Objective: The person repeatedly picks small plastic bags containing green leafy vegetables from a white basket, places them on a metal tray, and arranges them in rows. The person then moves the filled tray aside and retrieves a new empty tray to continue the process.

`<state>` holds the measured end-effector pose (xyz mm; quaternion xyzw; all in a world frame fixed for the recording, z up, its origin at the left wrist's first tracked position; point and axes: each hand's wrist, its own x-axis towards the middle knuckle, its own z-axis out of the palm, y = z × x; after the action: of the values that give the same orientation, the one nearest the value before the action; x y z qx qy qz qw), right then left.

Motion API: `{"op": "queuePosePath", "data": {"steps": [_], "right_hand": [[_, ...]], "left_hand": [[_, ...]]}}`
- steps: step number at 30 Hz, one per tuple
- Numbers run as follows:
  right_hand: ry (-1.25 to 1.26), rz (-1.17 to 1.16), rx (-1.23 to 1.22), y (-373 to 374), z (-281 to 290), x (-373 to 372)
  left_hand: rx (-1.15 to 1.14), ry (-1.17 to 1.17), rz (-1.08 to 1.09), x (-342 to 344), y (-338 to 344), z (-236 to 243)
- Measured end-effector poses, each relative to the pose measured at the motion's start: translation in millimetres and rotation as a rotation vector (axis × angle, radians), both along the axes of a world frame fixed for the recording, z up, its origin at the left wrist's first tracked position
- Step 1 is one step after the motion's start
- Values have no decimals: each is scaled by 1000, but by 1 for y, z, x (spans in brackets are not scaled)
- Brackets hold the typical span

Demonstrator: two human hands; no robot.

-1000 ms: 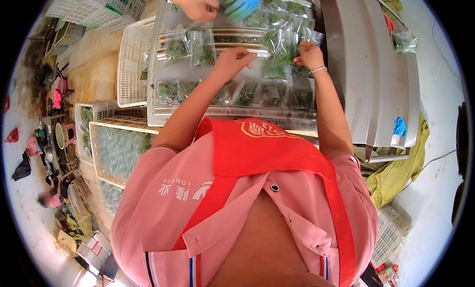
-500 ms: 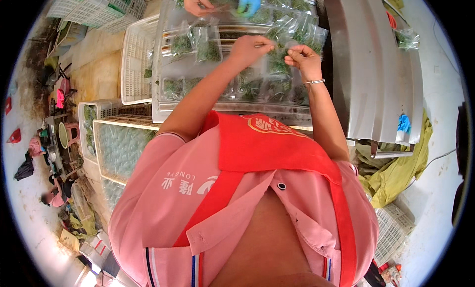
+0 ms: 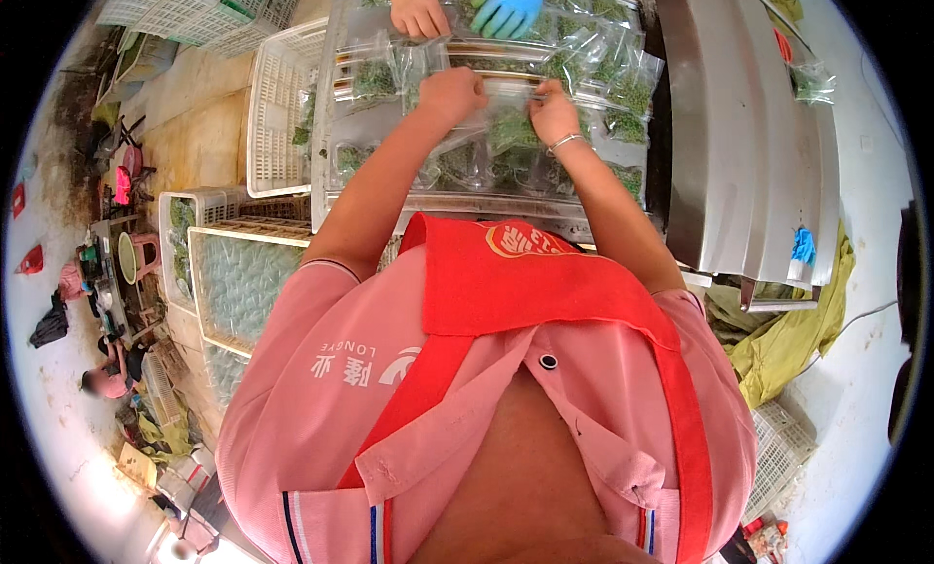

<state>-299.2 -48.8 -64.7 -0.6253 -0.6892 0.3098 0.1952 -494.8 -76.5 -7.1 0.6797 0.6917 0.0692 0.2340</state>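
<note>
My left hand (image 3: pixel 450 97) and my right hand (image 3: pixel 552 113) are both closed on the top edge of a clear bag (image 3: pixel 511 128) with green leafy contents, one at each side. The bag lies in the metal tray (image 3: pixel 320 184) of a machine with long sealing bars. Several similar bags (image 3: pixel 624 97) lie in rows around my hands and along the near side. Beyond my hands, another person's bare hand (image 3: pixel 416 9) and blue-gloved hand (image 3: pixel 508 9) work over the far row of bags.
A raised stainless lid (image 3: pixel 720 145) stands to the right. White crates (image 3: pixel 277 107) are beside the tray on the left, with more crates (image 3: pixel 195 14) at back left and a crate of filled bags (image 3: pixel 248 291) lower left. A person (image 3: pixel 109 377) is far off at lower left.
My hands have moved from a wider, higher hold among the right-hand bags to a bag at the middle, the right hand moving leftward. The other person's hands shifted along the far row.
</note>
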Motion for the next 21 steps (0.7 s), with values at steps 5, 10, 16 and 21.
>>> {"op": "queuePosePath", "data": {"steps": [5,10,16,21], "right_hand": [[-477,568,-14,31,-57,-17],[-327,311,-342,44,0,-11],[-618,402,10,43,10,-18],[-495,289,25,42,26,-15]], "left_hand": [[-135,274,-167,-2,-11,-15],[-7,90,-166,-6,-35,-14],[-47,-39,-95,-14,-51,4],[-88,-45,182,-71,-54,14]]}}
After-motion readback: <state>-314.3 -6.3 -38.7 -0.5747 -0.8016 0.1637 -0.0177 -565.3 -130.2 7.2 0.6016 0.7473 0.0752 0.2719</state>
